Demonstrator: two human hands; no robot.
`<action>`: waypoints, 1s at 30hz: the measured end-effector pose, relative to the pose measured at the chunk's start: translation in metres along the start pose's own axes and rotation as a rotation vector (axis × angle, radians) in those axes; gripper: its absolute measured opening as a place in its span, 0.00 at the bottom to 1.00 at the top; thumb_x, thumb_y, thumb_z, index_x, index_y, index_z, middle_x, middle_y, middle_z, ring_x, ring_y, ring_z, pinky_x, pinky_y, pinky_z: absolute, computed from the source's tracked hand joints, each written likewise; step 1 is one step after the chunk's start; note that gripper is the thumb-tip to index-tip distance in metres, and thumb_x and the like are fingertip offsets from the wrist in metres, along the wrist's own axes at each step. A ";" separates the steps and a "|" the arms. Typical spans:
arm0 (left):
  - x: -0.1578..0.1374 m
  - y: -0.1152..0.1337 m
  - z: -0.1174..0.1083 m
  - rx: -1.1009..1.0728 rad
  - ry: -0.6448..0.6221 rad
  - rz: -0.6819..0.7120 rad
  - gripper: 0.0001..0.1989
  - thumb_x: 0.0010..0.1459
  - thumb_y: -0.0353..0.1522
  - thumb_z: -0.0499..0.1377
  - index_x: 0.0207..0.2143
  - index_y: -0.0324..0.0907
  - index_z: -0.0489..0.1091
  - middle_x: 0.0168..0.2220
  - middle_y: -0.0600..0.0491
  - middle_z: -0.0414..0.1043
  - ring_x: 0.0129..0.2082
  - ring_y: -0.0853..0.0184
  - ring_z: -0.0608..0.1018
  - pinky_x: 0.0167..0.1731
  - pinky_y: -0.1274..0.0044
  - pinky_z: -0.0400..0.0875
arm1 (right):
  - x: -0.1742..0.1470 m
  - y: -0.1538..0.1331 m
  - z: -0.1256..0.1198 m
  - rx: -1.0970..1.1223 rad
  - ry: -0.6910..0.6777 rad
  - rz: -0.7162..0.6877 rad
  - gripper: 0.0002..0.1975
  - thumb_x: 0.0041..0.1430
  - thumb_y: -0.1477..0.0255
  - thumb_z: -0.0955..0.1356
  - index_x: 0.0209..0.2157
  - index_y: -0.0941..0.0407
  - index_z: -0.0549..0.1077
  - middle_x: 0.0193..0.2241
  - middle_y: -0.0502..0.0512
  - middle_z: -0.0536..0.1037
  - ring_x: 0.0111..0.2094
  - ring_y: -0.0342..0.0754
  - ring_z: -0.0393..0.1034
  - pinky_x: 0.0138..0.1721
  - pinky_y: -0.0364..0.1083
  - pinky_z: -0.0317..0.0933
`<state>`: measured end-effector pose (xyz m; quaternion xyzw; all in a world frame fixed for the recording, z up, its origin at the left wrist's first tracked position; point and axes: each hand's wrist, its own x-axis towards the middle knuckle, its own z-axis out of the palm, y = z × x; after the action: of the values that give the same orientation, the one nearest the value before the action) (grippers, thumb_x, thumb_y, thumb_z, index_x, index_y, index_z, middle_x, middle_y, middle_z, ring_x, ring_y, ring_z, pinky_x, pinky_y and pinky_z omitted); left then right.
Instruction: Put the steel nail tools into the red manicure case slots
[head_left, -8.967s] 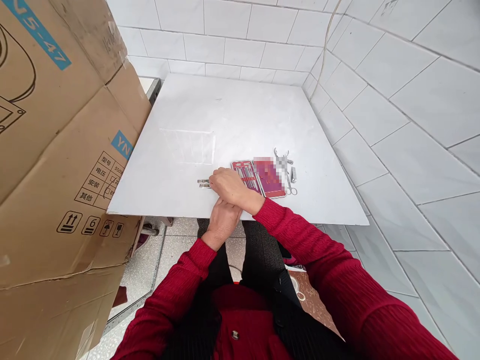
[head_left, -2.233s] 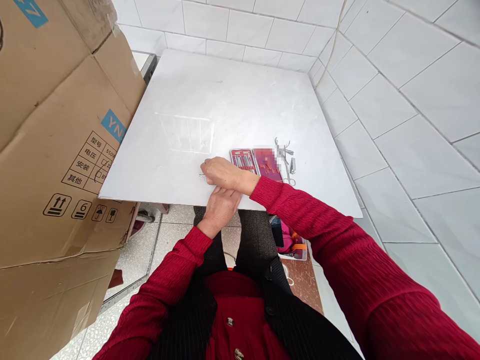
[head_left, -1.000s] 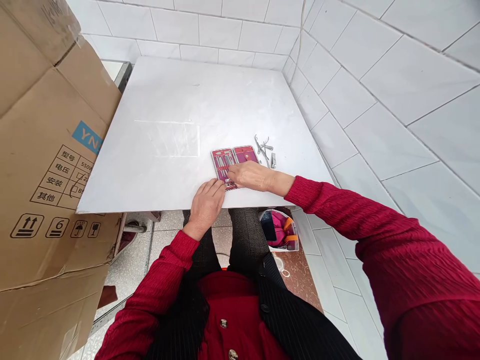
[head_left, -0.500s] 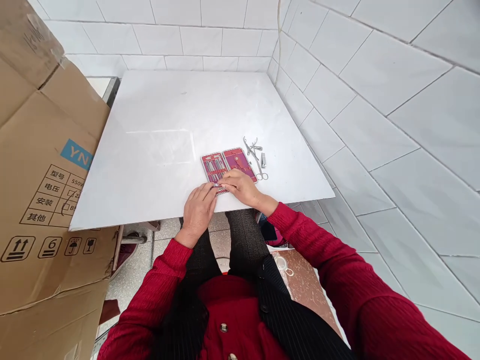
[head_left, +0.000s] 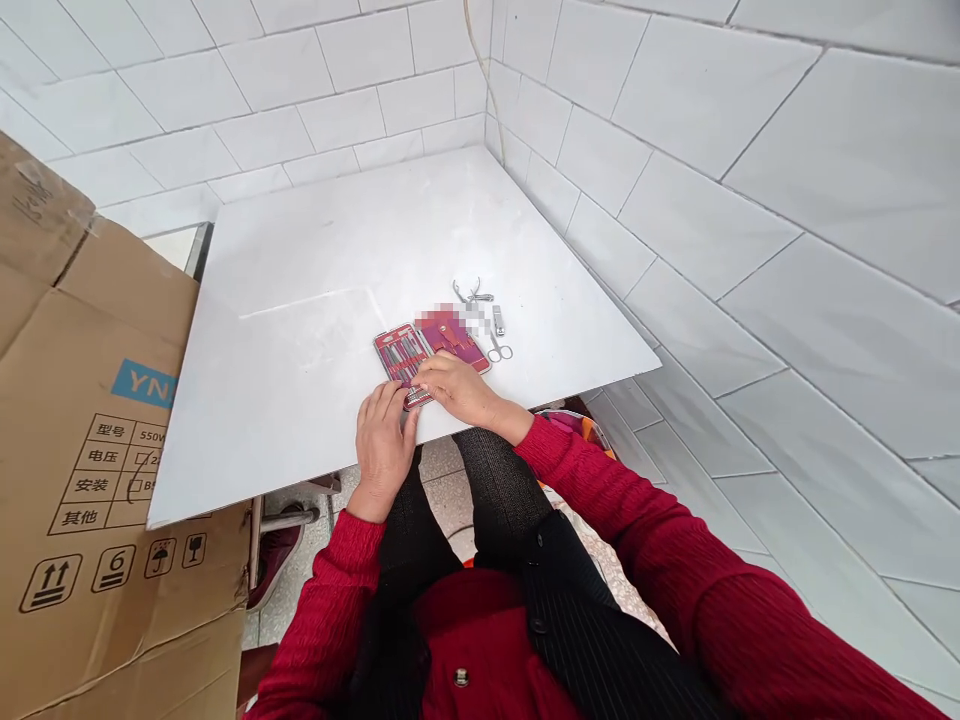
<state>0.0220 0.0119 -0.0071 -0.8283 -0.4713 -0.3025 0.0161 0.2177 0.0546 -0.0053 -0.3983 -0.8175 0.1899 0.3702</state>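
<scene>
An open red manicure case (head_left: 420,345) lies on the white tabletop (head_left: 330,330) near its front edge, with metal tools in its left half. My right hand (head_left: 457,388) rests on the case's near edge, fingers bent over a small metal tool I cannot see clearly. My left hand (head_left: 382,445) lies flat on the table edge, fingertips touching the case's near left corner. Loose nippers (head_left: 469,293), small scissors (head_left: 498,349) and a nail clipper (head_left: 498,320) lie just right of the case.
A large brown cardboard box (head_left: 82,440) stands against the table's left side. White tiled walls close in behind and to the right. A bag with pink and orange parts (head_left: 577,425) sits on the floor under the table's right corner.
My right hand came away from the metal tools left of the case and moved to the case's near edge. My left hand came up onto the table beside it. The view swung left.
</scene>
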 end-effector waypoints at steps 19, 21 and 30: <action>0.011 0.000 0.004 -0.043 0.036 -0.041 0.14 0.73 0.38 0.50 0.49 0.44 0.73 0.55 0.46 0.76 0.57 0.55 0.75 0.57 0.60 0.69 | -0.023 -0.018 -0.009 -0.197 0.081 0.197 0.13 0.67 0.73 0.68 0.51 0.55 0.79 0.45 0.60 0.75 0.48 0.55 0.63 0.51 0.54 0.57; 0.011 -0.001 0.005 -0.055 0.036 -0.053 0.14 0.73 0.38 0.50 0.48 0.44 0.74 0.55 0.46 0.77 0.57 0.55 0.76 0.56 0.60 0.70 | -0.023 -0.017 -0.008 -0.195 0.079 0.185 0.13 0.67 0.73 0.67 0.50 0.55 0.80 0.45 0.60 0.74 0.48 0.55 0.62 0.51 0.54 0.57; 0.008 -0.004 0.009 -0.069 0.086 -0.029 0.13 0.72 0.36 0.51 0.49 0.45 0.75 0.53 0.47 0.78 0.56 0.55 0.76 0.55 0.60 0.71 | -0.022 -0.015 -0.007 -0.198 0.099 0.158 0.11 0.67 0.73 0.68 0.48 0.56 0.80 0.44 0.59 0.74 0.47 0.54 0.62 0.51 0.54 0.58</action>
<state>0.0262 0.0235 -0.0118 -0.8077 -0.4714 -0.3542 0.0037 0.2244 0.0278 -0.0015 -0.5050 -0.7789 0.1171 0.3529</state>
